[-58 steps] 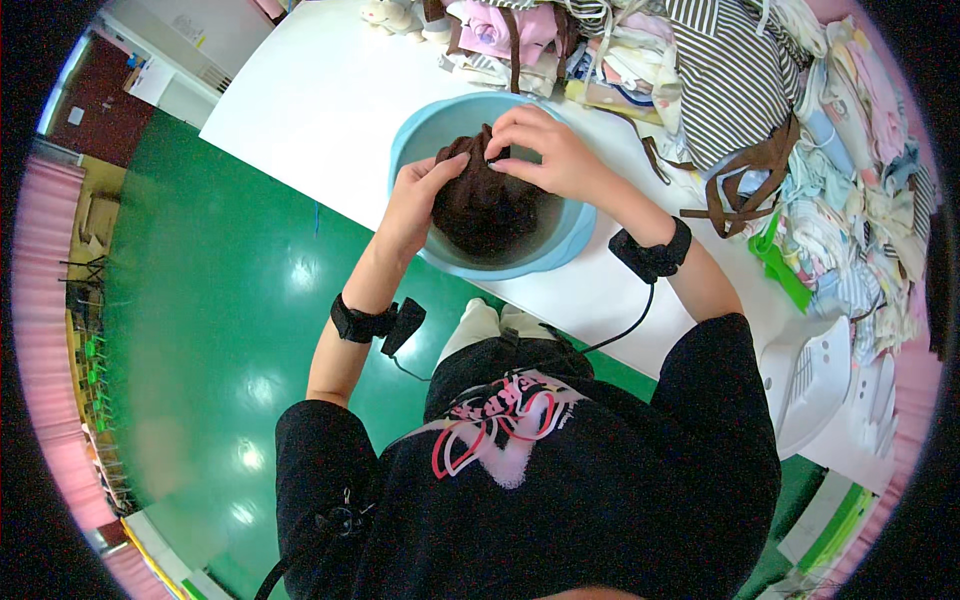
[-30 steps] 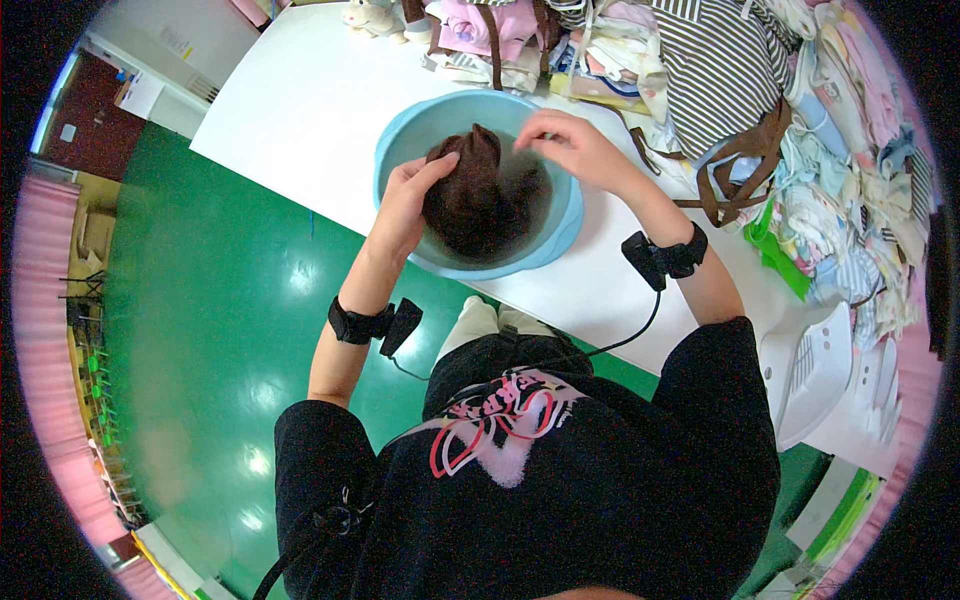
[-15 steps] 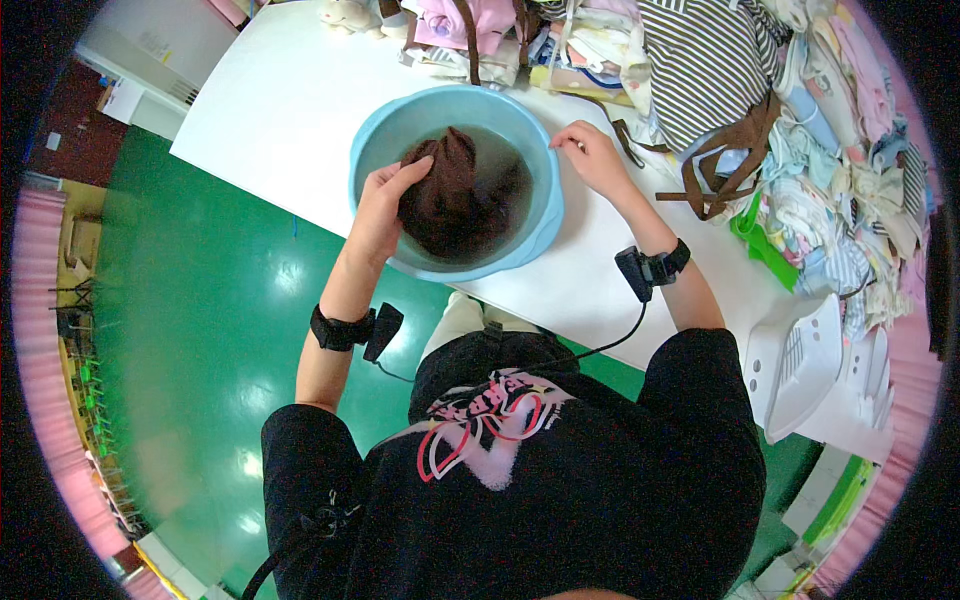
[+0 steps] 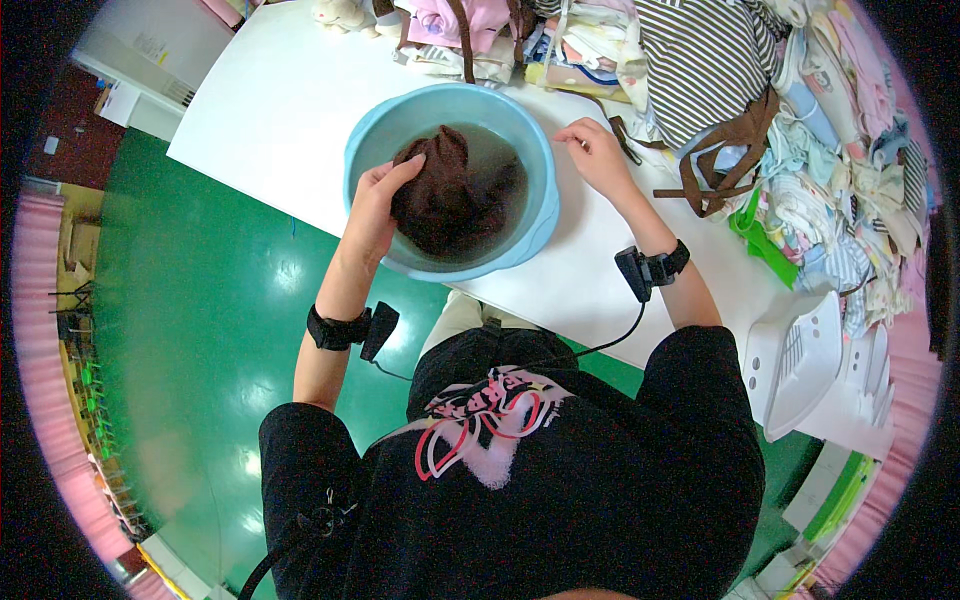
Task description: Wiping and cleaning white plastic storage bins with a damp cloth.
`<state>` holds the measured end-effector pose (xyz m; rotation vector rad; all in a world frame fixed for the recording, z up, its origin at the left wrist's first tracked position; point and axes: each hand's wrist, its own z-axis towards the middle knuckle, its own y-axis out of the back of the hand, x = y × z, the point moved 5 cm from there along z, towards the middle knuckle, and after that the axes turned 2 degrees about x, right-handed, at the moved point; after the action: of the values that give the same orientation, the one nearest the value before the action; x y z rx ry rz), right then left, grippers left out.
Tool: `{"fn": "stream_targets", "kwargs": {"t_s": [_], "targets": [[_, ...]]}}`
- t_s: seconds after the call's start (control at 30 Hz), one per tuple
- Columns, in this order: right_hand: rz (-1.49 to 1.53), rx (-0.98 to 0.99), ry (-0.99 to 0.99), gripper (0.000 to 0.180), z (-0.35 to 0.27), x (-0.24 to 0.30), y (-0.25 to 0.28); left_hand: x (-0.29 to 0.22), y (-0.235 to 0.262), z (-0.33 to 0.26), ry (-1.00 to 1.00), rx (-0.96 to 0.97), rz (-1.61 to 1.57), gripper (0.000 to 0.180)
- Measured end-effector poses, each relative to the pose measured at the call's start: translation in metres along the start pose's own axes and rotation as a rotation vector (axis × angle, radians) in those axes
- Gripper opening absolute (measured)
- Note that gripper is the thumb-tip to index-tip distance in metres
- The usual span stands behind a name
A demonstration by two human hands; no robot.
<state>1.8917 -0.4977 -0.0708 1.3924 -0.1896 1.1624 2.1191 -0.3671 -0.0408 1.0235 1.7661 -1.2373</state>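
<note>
A light blue plastic basin (image 4: 548, 215) stands at the table's front edge with murky greyish water (image 4: 500, 150) in it. Soaking there is a dark brown cloth (image 4: 450, 190), bunched up and partly above the water. My left hand (image 4: 378, 205) reaches over the basin's left side, closed on the cloth with the thumb on top; its other fingers are mostly hidden. Just right of the basin, apart from the rim, my right hand (image 4: 595, 155) is held with its fingertips pinched together. Whether anything small is between them I cannot make out.
A white table (image 4: 270, 110) carries the basin. Heaped clothes (image 4: 820, 190) cover its right side, with a striped garment (image 4: 705, 70) and brown straps (image 4: 715, 175). A green cloth (image 4: 765, 240) lies near a white plastic basket (image 4: 800, 365). Folded clothes (image 4: 460, 60) and a plush toy (image 4: 345, 14) sit behind.
The basin has shifted slightly left, along with my left hand and the cloth. My right hand, earlier at the rim, now has a small gap to it.
</note>
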Motion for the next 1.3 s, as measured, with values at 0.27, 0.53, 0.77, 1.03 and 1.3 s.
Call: {"fn": "stream_targets", "kwargs": {"t_s": [0.27, 0.53, 0.77, 1.03, 1.3], "targets": [[0.144, 0.014, 0.021, 0.017, -0.003, -0.005, 0.001, 0.000, -0.001, 0.001, 0.004, 0.023, 0.006, 0.025], [-0.225, -0.091, 0.233, 0.017, -0.014, 0.021, 0.005, 0.002, 0.000, -0.002, 0.015, 0.016, 0.018, 0.024], [-0.232, -0.104, 0.205, 0.016, -0.021, 0.014, 0.007, 0.002, 0.000, -0.003, 0.003, 0.016, 0.010, 0.023], [1.226, 0.226, -0.374, 0.025, -0.027, 0.033, 0.006, 0.006, 0.007, -0.004, 0.005, 0.005, 0.016, 0.026], [1.287, 0.287, -0.255, 0.015, -0.033, 0.066, 0.012, 0.005, 0.004, -0.007, 0.013, 0.028, 0.008, 0.025]]}}
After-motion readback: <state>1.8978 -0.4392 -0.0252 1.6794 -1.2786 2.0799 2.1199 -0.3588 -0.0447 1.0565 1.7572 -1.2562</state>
